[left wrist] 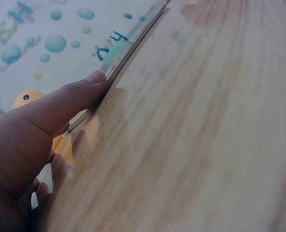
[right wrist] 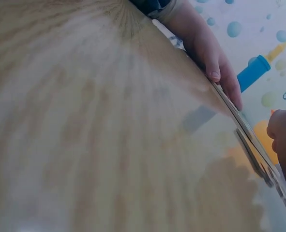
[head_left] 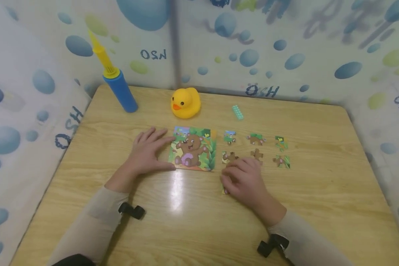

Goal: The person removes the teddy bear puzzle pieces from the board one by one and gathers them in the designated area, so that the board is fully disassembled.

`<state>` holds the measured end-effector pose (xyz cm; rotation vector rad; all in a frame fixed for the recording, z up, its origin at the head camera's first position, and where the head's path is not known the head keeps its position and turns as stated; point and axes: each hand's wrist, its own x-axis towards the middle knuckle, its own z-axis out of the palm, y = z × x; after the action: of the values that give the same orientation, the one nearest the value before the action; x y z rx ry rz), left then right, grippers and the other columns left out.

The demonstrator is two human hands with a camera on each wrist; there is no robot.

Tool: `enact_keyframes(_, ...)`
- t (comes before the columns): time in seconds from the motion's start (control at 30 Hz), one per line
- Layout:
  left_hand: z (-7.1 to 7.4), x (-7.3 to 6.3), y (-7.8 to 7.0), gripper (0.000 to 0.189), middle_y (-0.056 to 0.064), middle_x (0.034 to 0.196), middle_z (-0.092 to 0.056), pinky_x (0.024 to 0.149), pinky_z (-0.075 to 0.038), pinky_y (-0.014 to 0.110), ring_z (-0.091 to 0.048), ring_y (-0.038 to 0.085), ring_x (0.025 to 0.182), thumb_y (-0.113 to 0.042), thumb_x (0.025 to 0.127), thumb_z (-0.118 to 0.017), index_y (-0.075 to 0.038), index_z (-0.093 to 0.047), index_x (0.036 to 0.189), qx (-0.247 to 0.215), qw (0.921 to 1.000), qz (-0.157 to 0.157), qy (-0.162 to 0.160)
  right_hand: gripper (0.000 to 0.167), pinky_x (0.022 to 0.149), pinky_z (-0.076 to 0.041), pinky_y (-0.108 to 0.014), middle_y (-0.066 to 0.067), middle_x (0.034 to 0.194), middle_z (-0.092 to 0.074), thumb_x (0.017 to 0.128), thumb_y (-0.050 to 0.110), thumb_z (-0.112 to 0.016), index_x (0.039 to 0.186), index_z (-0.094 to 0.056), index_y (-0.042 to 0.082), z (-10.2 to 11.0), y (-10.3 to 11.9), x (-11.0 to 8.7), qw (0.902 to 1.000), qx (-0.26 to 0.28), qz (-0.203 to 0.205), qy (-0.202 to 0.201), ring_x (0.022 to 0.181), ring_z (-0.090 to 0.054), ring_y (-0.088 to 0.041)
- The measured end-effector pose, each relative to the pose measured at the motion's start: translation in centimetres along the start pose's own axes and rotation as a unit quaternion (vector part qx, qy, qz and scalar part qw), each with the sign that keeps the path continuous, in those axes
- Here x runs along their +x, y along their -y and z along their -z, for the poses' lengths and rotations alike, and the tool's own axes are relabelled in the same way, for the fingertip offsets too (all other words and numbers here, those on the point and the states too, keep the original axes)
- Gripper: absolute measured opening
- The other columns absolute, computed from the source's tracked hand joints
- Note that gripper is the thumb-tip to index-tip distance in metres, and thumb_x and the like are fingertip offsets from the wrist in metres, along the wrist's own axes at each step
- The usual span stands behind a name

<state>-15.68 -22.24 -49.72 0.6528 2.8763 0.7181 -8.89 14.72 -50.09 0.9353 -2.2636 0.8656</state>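
On the table lies a square bear picture board [head_left: 193, 149]. My left hand [head_left: 146, 153] is spread at its left side, with the index finger near the upper left edge and the thumb at the lower left corner. In the left wrist view the left thumb [left wrist: 80, 94] touches the board's edge. To the right of the board, my right hand [head_left: 244, 181] has curled fingers and pinches a small jigsaw piece [head_left: 224, 191], mostly hidden under the fingertips. Several loose jigsaw pieces, such as a bear-head piece [head_left: 256, 139] and a leafy piece [head_left: 281, 143], lie in spaced rows beyond that hand.
A yellow rubber duck [head_left: 186, 103] sits behind the board. At the back left stands a blue hand pump [head_left: 121, 90] with a yellow nozzle. A mint toy brick [head_left: 237, 112] lies at the back. Patterned curtains [head_left: 219, 55] border the table's far side.
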Motion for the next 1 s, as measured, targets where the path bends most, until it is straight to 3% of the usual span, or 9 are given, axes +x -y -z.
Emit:
enact_keyframes(0.27,0.1,-0.2,0.1,0.104,0.005,0.175,-0.028,0.124,-0.001,0.067,-0.008,0.041,0.162,-0.079,0.071,-0.084,-0.031,-0.054,0.158,-0.005,1.0000,0.008,0.003,0.013,0.083,-0.045,-0.044,0.000,0.097,-0.072,0.089,0.027,-0.078,0.090,-0.080,0.015,-1.8,0.7,1.7,0.9987,-0.004,-0.007,0.050,0.094,-0.062,-0.024)
enact_keyframes(0.6,0.1,-0.1,-0.1,0.103,0.005,0.174,-0.030,0.124,-0.001,0.067,-0.007,0.041,0.162,-0.078,0.071,-0.085,-0.031,-0.054,0.158,-0.005,0.9999,0.009,0.005,0.017,0.078,-0.046,-0.043,0.002,0.089,-0.070,0.085,0.029,-0.084,0.093,-0.080,0.014,-4.3,1.1,3.7,0.9989,-0.015,-0.007,0.045,0.085,-0.059,-0.022)
enact_keyframes(0.8,0.0,-0.1,0.0,0.103,0.006,0.174,-0.030,0.124,-0.001,0.068,-0.009,0.042,0.161,-0.078,0.071,-0.084,-0.030,-0.055,0.157,-0.003,1.0000,0.008,0.004,0.024,0.075,-0.048,-0.040,-0.001,0.089,-0.070,0.090,0.033,-0.079,0.099,-0.080,0.010,-5.6,1.5,4.4,0.9968,-0.035,-0.009,0.070,0.080,-0.058,-0.021)
enact_keyframes(1.0,0.0,0.0,0.0,0.103,0.005,0.175,-0.029,0.124,-0.001,0.068,-0.008,0.041,0.162,-0.079,0.071,-0.084,-0.031,-0.055,0.157,-0.005,0.9999,0.010,0.005,0.038,0.073,-0.046,-0.036,0.000,0.092,-0.071,0.095,0.038,-0.076,0.116,-0.077,0.007,-6.0,1.4,4.4,0.9913,-0.021,-0.056,0.117,0.079,-0.055,-0.018)
